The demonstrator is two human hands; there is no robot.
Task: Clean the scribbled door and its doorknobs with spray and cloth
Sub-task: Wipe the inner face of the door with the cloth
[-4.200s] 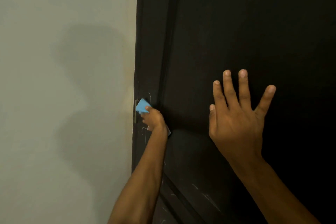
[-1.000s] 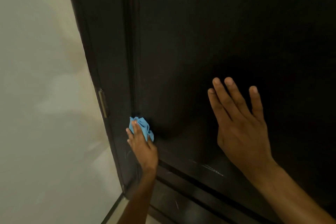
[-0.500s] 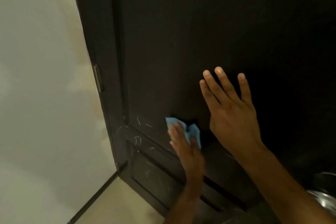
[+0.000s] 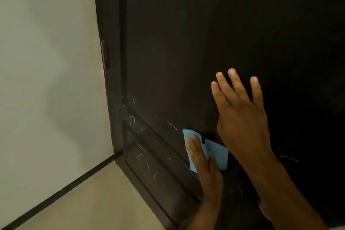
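Left hand (image 4: pixel 202 162) lies flat, fingers straight, pressing the blue cloth (image 4: pixel 214 152) against the dark door (image 4: pixel 186 43), low on the upper panel just above the horizontal rail. Right hand (image 4: pixel 240 115) is open too, fingers spread, palm braced on the door just above and right of the cloth; it holds nothing. White scribbles (image 4: pixel 147 166) show on the lower panel and on the rail to the left of the cloth, and 1 faint mark sits to the right under the right forearm. No spray bottle or doorknob in view. Step looks like wiping the panel; judged well short of done. To do it well: keep even flat pressure, work overlapping strokes down-left toward the marks, push cloth into the molding groove, keep the right hand steadying the door.
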